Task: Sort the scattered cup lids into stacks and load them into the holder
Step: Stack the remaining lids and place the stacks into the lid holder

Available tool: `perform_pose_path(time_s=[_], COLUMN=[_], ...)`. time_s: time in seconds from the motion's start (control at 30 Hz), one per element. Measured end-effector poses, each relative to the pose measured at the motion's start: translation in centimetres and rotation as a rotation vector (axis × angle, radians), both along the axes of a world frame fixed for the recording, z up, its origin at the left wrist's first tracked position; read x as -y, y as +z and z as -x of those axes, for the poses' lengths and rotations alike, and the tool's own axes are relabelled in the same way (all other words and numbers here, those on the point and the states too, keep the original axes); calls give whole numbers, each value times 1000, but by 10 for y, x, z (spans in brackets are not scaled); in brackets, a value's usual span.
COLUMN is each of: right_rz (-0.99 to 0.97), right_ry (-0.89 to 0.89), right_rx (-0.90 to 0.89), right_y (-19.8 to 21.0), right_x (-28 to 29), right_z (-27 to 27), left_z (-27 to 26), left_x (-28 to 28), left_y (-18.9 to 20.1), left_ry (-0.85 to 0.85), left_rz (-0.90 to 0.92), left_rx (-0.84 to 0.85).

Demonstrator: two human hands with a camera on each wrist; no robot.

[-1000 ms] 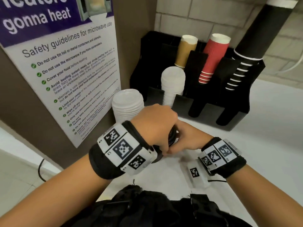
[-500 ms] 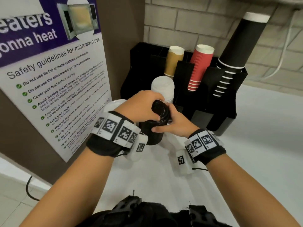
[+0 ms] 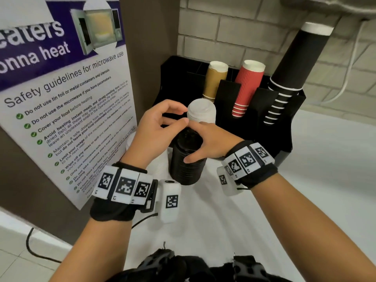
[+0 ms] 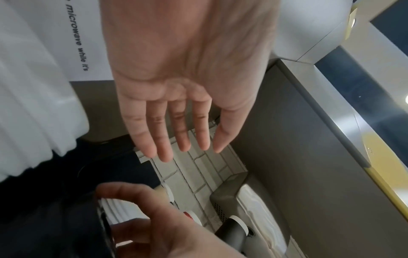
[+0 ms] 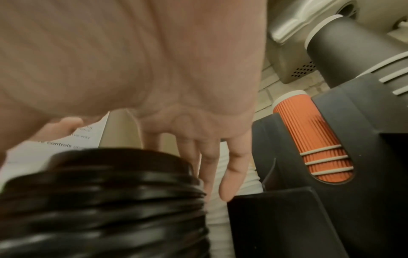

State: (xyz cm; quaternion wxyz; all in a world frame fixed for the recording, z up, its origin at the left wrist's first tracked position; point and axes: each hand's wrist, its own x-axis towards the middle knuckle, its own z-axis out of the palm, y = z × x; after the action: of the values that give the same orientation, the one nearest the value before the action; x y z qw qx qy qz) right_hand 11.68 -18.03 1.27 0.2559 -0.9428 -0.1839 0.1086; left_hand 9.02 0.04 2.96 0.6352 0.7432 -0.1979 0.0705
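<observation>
Black lid stack in right-hand fingers.

Hands at the black lid stack
Right hand grips its top — left hand hovers loosely curled beside, before the holder.

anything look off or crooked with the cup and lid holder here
One thing stands out: the black cup stack at the right end of the holder leans well to the right and rises far above the kraft cups and red cups. The black lid stack, gripped by the right hand, stands upright on the counter.
</observation>
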Motion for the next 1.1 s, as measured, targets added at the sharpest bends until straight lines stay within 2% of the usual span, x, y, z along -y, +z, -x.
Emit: perform_pose_path(time_s=[0.17,0.37,0.47,0.6,0.67,0.77,0.9,1.1], right_rz=[24,-74,-287,-656,-754,-795,-765,-789], right_ry=[-10,-38,-80,-82,-27,15,44,29], right_rx=[-1,36,97,83,43,-2,-71,-22], right_y=[-2,3,18,36,42,45,48,49], right_x=[-3,3,12,14,11,13,24,28], right_z=[-5,-6,-1,14,21,24,25,27], left_z=[-5,-9,-7,-3,-1,0,-1,-2], left_x=[-1,-1,-3,0,6,10,8,12], left_y=[-4,-5,-4,-7,-7,-5,-4,-5], left_ry=[27,66,49,-152,-203,-235,-278,-270], left_rz=[14,104,159,-13,3,98,70,59], left_rx=[-6,29,19,-39,-40,-52,-41,-27])
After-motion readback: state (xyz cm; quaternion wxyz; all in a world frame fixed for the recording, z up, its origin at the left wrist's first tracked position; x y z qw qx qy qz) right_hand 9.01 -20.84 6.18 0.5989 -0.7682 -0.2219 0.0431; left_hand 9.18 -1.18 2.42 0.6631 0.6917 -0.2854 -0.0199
